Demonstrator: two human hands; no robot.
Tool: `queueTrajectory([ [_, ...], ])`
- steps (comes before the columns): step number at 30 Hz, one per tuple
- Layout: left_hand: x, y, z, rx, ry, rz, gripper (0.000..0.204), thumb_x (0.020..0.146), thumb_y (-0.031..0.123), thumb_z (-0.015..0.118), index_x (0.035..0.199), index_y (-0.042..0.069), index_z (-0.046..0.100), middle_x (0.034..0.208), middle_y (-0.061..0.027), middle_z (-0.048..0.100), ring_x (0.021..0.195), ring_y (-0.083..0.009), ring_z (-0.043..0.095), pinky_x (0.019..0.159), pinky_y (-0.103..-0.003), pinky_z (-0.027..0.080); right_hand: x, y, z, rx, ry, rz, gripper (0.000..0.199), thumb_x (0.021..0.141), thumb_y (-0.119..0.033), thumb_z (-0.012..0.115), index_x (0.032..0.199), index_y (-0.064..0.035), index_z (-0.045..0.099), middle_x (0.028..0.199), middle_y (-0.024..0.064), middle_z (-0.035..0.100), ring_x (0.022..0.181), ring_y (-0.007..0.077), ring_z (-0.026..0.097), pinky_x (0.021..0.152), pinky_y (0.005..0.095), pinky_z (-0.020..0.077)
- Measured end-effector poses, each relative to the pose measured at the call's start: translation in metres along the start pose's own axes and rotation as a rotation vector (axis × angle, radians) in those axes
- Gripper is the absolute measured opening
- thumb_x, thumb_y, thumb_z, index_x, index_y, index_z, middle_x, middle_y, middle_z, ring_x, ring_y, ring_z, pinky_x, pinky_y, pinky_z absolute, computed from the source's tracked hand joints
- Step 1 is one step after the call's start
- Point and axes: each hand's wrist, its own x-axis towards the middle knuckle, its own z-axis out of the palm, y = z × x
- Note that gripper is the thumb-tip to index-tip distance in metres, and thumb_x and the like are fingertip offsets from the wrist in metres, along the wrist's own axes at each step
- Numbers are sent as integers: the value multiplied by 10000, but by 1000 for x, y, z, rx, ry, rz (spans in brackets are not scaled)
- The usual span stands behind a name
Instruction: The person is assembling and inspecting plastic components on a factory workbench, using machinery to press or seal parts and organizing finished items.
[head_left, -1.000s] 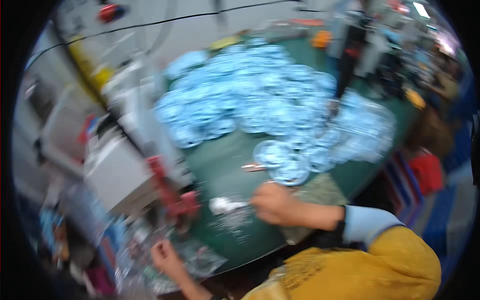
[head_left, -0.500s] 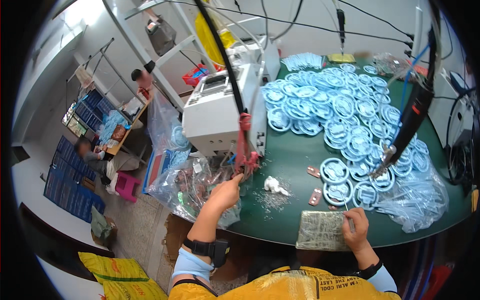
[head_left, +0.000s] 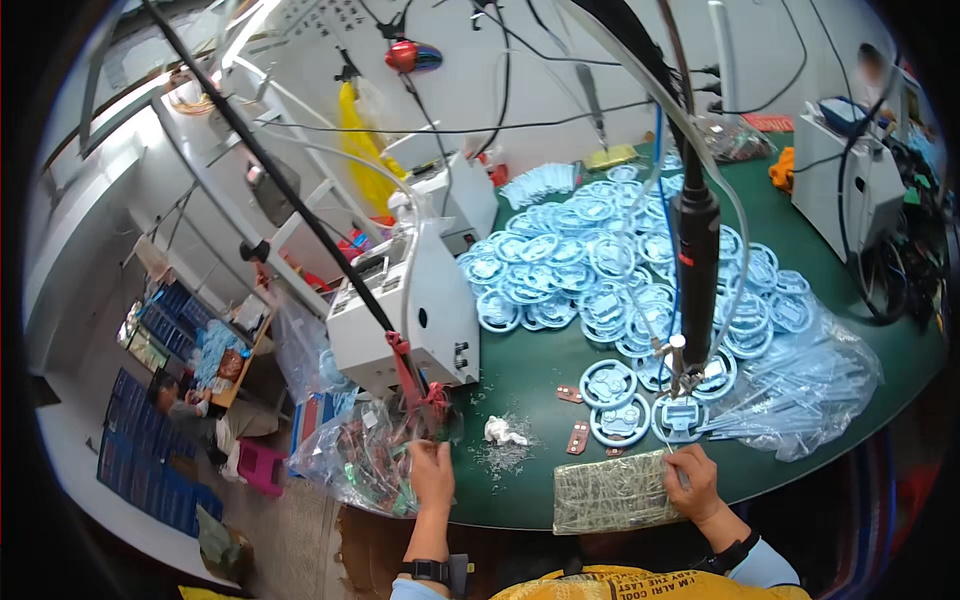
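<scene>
My right hand point(head_left: 692, 482) is closed in a pinch on a thin pointed tool point(head_left: 670, 450), above the right end of a tape-wrapped rectangular block point(head_left: 610, 495) at the table's front edge. Just beyond its tip lies a light-blue ring-shaped part point(head_left: 664, 430), below the lower end of a black hanging electric screwdriver point(head_left: 697, 270). My left hand point(head_left: 432, 478) has its fingers curled at a clear plastic bag point(head_left: 350, 465) of small dark-red parts, below a red-wrapped cable end point(head_left: 430, 398). Whatever those fingers hold is hidden.
Many light-blue rings point(head_left: 570, 250) are heaped across the green table point(head_left: 530, 350). Small brown plates point(head_left: 578, 437) and a white lump point(head_left: 505, 432) among scattered screws lie nearer. A bag of pale strips point(head_left: 790, 390) stands right, a white machine point(head_left: 400, 330) left. Another person point(head_left: 185, 400) sits far left.
The head view has shifted, bringing more of the wall and right side into sight. My left hand has drawn back slightly from the red-wrapped cable end. My right hand still grips the thin tool.
</scene>
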Motion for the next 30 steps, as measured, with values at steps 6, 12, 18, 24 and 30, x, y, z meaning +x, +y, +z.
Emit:
queueTrajectory([
  [6, -5, -26, 7, 355, -279, 83, 354, 891, 322, 606, 1159, 91, 611, 1052, -182, 668, 960, -386, 639, 806, -486, 503, -3, 7, 3, 44, 35, 2, 149, 699, 20, 649, 841, -18, 623, 777, 153, 595, 667, 335, 612, 602, 393, 508],
  [12, -5, -26, 2, 398, -384, 77, 367, 894, 292, 585, 1212, 109, 603, 1109, -176, 665, 1004, -381, 636, 854, -490, 497, -8, 6, 0, 33, 33, -9, 147, 701, 19, 648, 840, -24, 627, 776, 152, 592, 670, 336, 616, 591, 391, 509],
  [18, 2, -29, 12, 493, -547, 62, 371, 897, 274, 569, 1225, 101, 576, 1098, -204, 661, 1012, -404, 629, 857, -502, 494, -5, 4, -2, 15, 50, 63, 157, 705, 17, 640, 856, -26, 627, 776, 150, 600, 679, 339, 617, 600, 393, 509],
  [24, 16, -38, 19, 426, -553, 67, 355, 887, 251, 586, 1191, 70, 561, 1113, -243, 643, 1039, -428, 610, 879, -522, 482, -3, 8, -7, 67, 18, 81, 130, 722, 16, 628, 846, -20, 619, 769, 155, 604, 722, 348, 611, 631, 403, 500],
  [30, 12, -19, 20, 519, -387, -42, 356, 872, 251, 627, 1126, 24, 524, 1013, -256, 664, 937, -445, 642, 812, -527, 503, 0, 7, -3, 89, -29, 123, 158, 740, 16, 619, 896, 1, 604, 792, 168, 585, 724, 354, 589, 642, 413, 485],
])
